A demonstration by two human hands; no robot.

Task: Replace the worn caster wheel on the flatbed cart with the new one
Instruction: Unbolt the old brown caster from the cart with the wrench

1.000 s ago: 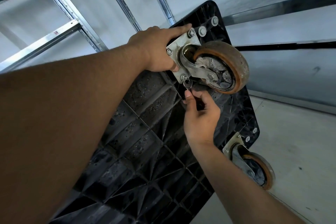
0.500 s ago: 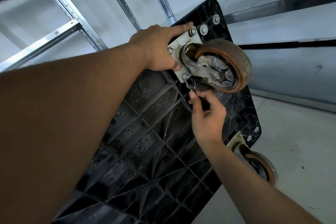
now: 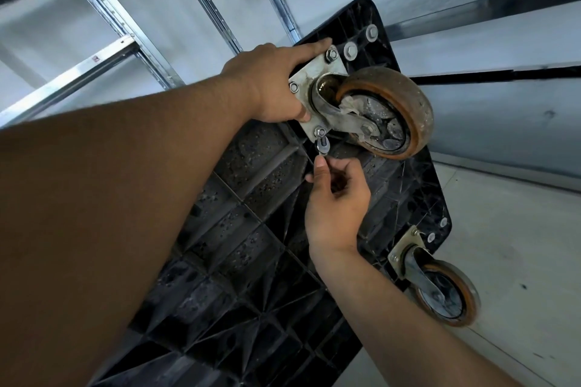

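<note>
The black flatbed cart stands tipped up with its ribbed underside toward me. Near its top corner sits the worn caster wheel, orange-brown and dirty, on a bolted metal mounting plate. My left hand presses on the plate's left side, index finger straight along its top edge and thumb at its lower edge. My right hand pinches a small metal wrench whose head sits just under the plate's lower bolt.
A second caster is bolted at the cart's lower right corner. A metal shelving rack stands at the left and behind the cart. Pale floor lies to the right, with a wall above it.
My right hand has nudged the small wrench slightly left under the lower bolt. My left hand stays pressed on the mounting plate. The view has shifted a little.
</note>
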